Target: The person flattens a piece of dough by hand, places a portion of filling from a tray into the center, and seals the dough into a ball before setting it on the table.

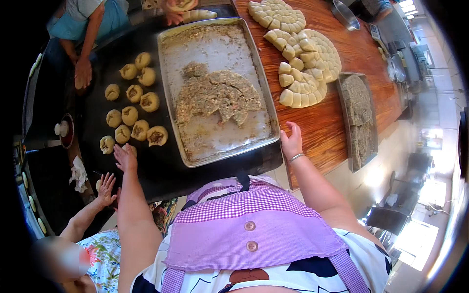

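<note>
Bun (133, 149), partly hidden and showing no clear long axis, lies left of the tray (222, 159) beneath the nearer left hand (126, 158), fingers extended unclasped, while the right hand (292, 142), unclenched, is by the tray's near right corner.

The left hand (126, 158) hides most of a dough bun (134, 150), so its top cannot be seen. Whether the right hand (291, 142) touches the baking tray (268, 97) is unclear. The upper edge cuts off the head of a co-worker in a blue apron (68, 30) and crops a dough round (181, 4). At lower left, a seated person's face (63, 259) is blurred.
</note>
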### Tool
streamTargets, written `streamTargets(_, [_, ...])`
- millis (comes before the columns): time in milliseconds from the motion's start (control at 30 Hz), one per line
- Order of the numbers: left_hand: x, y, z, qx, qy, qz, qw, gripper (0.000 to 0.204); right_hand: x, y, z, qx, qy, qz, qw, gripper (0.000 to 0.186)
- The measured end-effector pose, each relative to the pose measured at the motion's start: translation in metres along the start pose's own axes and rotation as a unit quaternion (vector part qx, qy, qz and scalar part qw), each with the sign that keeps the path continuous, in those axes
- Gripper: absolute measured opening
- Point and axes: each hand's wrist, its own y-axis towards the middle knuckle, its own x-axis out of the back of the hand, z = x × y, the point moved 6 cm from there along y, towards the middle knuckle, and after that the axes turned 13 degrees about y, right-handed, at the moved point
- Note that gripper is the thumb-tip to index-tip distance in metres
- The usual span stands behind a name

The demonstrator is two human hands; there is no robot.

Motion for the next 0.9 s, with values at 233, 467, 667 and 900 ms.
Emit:
streamTargets(233, [0.068, -0.114, -0.06, -0.161, -0.072, -0.205, 0.963, 0.06, -0.002, 0.089, 0.02, 0.217, -0.255, 0.096, 0.937, 0.053])
streamTargets(467, [0.091, -0.206, -0.14, -0.278, -0.127, -0.077, 0.949, 0.058, -0.034, 0.132, 0.016, 0.206, -0.387, 0.168, 0.883, 0.032])
streamTargets(667, [0.091, -0.214, -0.146, -0.29, -0.141, -0.065, 0.944, 0.052, 0.018, 0.06, 0.009, 0.211, -0.113, 0.151, 0.959, 0.045])
streamTargets(900, [0.084, -0.215, -0.158, -0.328, -0.183, 0.016, 0.927, 0.05, 0.075, -0.012, -0.089, 0.033, -0.009, 0.043, 0.998, 0.067])
